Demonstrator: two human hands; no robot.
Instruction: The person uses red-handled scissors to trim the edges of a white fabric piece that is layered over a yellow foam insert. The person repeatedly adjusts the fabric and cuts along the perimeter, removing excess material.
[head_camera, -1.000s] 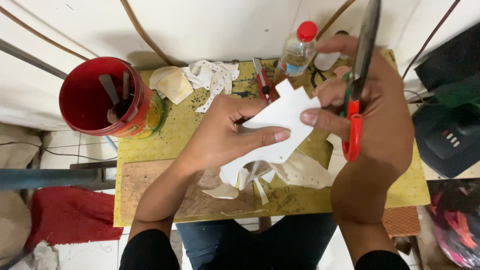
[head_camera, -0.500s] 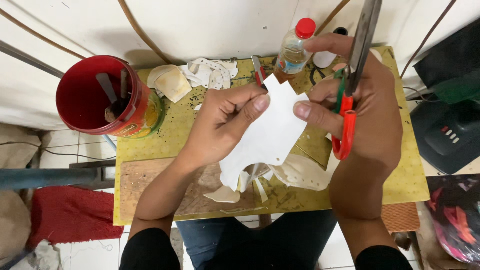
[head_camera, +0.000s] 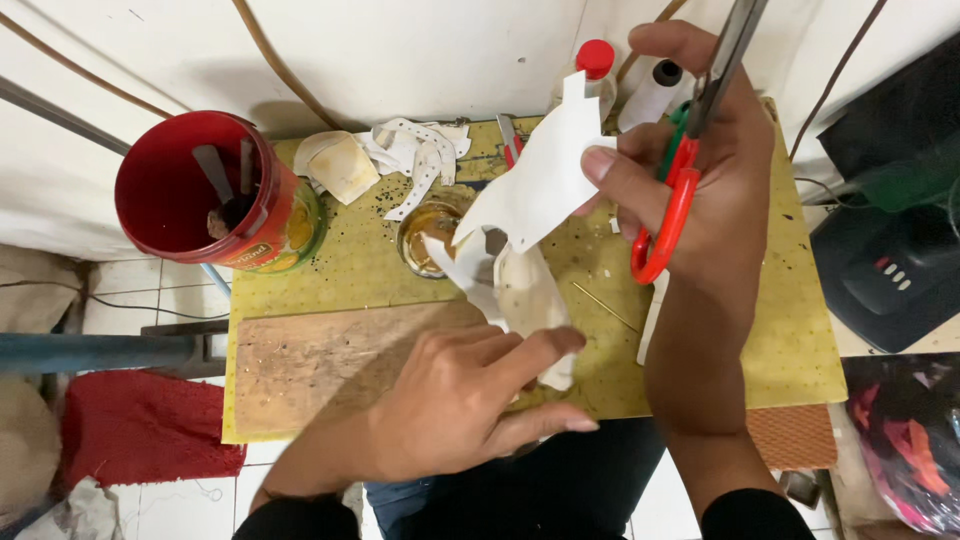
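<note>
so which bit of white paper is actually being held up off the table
The angular white piece pinched in the right hand beside the red-handled scissors. The curled scraps and the perforated strips lie on the yellow table.

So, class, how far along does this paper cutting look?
Done: white paper offcuts lie on the yellow-green table, and the white paper piece has a cut outline. In hand: the right hand holds it with red-handled scissors; the left hand touches scraps. What remains can't be told.

Red bucket (head_camera: 200, 195) w/ tools, glass jar (head_camera: 425, 235), red-capped bottle (head_camera: 596, 62), red mat (head_camera: 140, 435)
</note>
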